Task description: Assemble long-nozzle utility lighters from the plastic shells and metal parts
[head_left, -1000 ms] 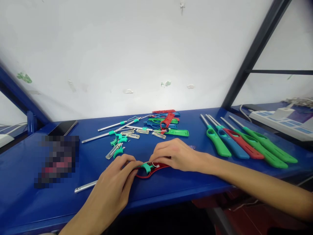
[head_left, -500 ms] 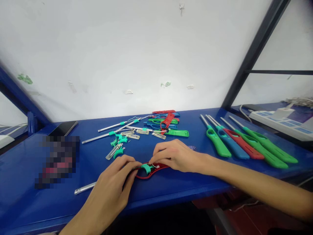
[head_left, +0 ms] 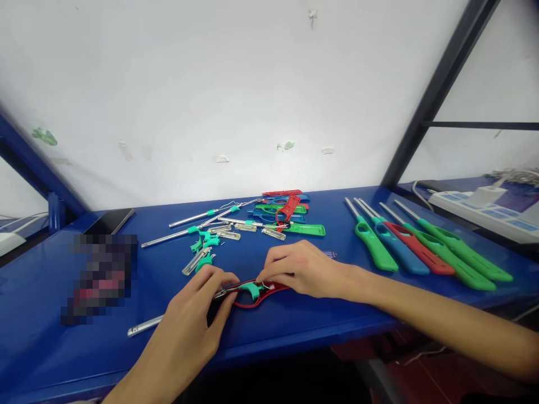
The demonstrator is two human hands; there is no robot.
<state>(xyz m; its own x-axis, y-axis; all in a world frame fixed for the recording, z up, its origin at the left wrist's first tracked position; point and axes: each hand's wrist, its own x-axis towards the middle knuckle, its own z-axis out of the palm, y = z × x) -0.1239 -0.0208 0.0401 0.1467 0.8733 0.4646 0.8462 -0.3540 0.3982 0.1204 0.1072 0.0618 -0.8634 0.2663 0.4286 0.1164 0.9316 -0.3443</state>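
A red lighter shell half (head_left: 248,305) lies near the blue table's front edge, with a teal trigger (head_left: 253,290) and thin wires inside it. My left hand (head_left: 202,314) pinches the shell's left end, where a metal rod (head_left: 145,325) runs out under the palm to the left. On the shell's right part, the fingers of my right hand (head_left: 298,269) are closed around its handle. Beyond my hands are several loose teal triggers (head_left: 205,262), clear fuel tanks (head_left: 196,261), metal rods (head_left: 191,217) and coloured shell halves (head_left: 307,229).
Several whole lighters (head_left: 406,247) lie in a row at the right. A power strip (head_left: 484,210) sits farther right behind a dark frame post. At the left are a phone (head_left: 110,221) and a blurred-out object (head_left: 101,280). A white wall (head_left: 252,101) rises behind the blue table (head_left: 295,328).
My left index finger and thumb have parted slightly and shifted, showing more of the metal part at the shell's left end. My right hand has barely moved.
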